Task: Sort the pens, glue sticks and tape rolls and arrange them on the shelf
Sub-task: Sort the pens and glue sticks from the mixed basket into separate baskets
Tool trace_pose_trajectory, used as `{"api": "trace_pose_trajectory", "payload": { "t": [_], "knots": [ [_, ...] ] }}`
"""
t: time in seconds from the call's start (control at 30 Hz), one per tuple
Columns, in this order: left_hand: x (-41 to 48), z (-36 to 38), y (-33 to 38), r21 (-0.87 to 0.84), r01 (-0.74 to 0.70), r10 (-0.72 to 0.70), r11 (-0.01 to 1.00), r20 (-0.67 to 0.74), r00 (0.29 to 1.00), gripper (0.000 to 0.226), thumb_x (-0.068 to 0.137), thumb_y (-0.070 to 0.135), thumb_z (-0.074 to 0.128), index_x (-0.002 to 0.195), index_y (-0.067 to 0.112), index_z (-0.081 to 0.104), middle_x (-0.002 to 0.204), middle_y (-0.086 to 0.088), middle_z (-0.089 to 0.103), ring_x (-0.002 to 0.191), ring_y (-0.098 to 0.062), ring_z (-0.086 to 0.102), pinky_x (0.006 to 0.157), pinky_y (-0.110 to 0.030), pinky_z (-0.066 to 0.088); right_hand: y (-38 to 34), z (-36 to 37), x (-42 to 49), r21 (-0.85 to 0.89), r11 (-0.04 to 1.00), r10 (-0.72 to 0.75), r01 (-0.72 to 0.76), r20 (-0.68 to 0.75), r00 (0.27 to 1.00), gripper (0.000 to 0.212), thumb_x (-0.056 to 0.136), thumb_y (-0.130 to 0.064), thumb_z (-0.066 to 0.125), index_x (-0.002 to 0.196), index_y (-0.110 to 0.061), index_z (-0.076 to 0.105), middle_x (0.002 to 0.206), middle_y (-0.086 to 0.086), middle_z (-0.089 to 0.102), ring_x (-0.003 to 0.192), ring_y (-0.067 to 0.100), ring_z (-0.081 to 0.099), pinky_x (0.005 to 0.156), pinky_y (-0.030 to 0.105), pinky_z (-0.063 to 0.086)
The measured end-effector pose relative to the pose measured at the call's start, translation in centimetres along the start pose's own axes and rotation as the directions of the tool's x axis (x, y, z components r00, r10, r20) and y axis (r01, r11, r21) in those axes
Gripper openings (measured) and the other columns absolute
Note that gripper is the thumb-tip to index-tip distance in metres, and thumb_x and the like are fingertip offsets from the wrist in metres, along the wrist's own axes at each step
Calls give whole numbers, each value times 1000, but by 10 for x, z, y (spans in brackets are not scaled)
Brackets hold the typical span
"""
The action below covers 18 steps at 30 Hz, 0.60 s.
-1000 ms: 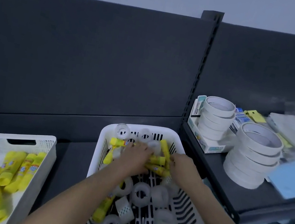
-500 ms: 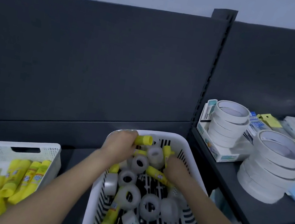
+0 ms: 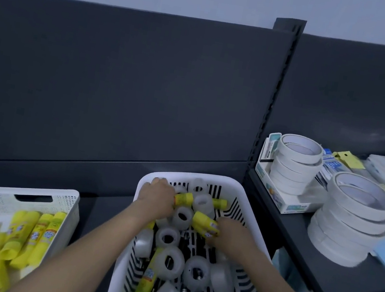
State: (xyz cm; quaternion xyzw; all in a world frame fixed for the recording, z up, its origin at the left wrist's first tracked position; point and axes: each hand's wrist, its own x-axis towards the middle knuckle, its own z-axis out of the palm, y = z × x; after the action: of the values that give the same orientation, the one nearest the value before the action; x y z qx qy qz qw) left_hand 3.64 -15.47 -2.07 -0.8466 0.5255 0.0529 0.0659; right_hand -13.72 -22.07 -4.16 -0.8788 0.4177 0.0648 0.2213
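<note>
A white slatted basket (image 3: 248, 215) in the middle holds several clear tape rolls (image 3: 182, 217) and yellow glue sticks (image 3: 145, 283). My left hand (image 3: 156, 196) is at the basket's far left corner and grips a yellow glue stick (image 3: 183, 198). My right hand (image 3: 229, 234) lies lower right of it, its fingers curled round two yellow glue sticks (image 3: 203, 222). A second white basket (image 3: 23, 193) at the lower left holds several glue sticks (image 3: 37, 234) only.
A dark shelf (image 3: 297, 244) on the right carries two stacks of white tape rolls (image 3: 296, 164) (image 3: 354, 215), a small box, packets and blue paper. A dark back panel and an upright post (image 3: 277, 83) stand behind the baskets.
The view shifted slightly. My left hand stays at the far left corner with a glue stick. My right hand moved down and right, now with two glue sticks in it.
</note>
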Motion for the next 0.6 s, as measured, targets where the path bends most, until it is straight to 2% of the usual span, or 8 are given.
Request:
{"api": "trace_pose_trajectory", "payload": {
  "t": [0.07,0.13,0.2,0.3,0.37,0.43,0.47,0.6],
  "knots": [
    [1,5,3,14,20,-20,1000,-20,1000,35,86,13,49,121,8,48,123,-9,46,118,-25,42,88,-32,39,2,0,0,32,999,5,-4,-39,999,24,86,-27,59,72,-16,43,68,-2,44,72,18,53,51,24,32],
    [1,9,5,-81,62,-62,995,10,998,32,85,9,49,117,7,48,119,-10,53,111,-26,51,80,-31,42,4,-1,-6,118,993,9,4,-106,994,29,87,-26,58,67,-17,38,65,-2,41,64,15,47,49,24,28],
    [-1,11,3,-180,94,-88,979,40,995,25,86,8,48,111,6,51,113,-11,59,102,-27,57,71,-30,42,4,-6,-14,208,977,-3,40,-178,984,28,87,-25,58,68,-17,40,64,-3,42,64,16,45,51,27,30],
    [-5,11,-2,-257,129,-135,958,-6,991,25,85,9,47,109,6,54,112,-11,58,104,-28,54,72,-31,42,3,-16,-24,397,910,-11,116,-258,966,30,87,-20,60,64,-21,41,62,-6,44,61,13,45,54,27,33],
    [-11,7,-3,-315,144,-173,938,-66,983,20,86,12,48,106,9,53,111,-10,57,104,-29,53,71,-30,40,3,-20,-30,552,821,17,142,-272,962,26,87,-16,61,66,-15,46,62,-1,45,57,12,43,54,24,33],
    [-20,-1,-5,-401,133,-200,906,-130,971,6,86,15,50,87,10,49,102,-11,60,95,-30,55,68,-29,38,2,-24,-37,702,694,40,160,-259,965,16,87,-12,61,76,-1,56,68,6,49,61,16,47,57,24,38],
    [-25,-5,-7,-461,122,-215,879,-153,965,10,85,15,52,79,11,45,94,-11,59,88,-30,54,66,-28,37,1,-27,-40,771,616,42,163,-239,970,15,88,-10,61,84,4,59,71,9,52,64,18,50,57,25,41],
    [-58,-16,-21,-711,41,-254,702,-196,947,26,79,16,67,63,17,46,69,-2,52,68,-21,48,54,-27,34,-8,-31,-52,935,343,-3,94,-99,995,8,88,-10,61,90,-4,64,82,10,63,73,21,60,65,32,53]
  ]
}}
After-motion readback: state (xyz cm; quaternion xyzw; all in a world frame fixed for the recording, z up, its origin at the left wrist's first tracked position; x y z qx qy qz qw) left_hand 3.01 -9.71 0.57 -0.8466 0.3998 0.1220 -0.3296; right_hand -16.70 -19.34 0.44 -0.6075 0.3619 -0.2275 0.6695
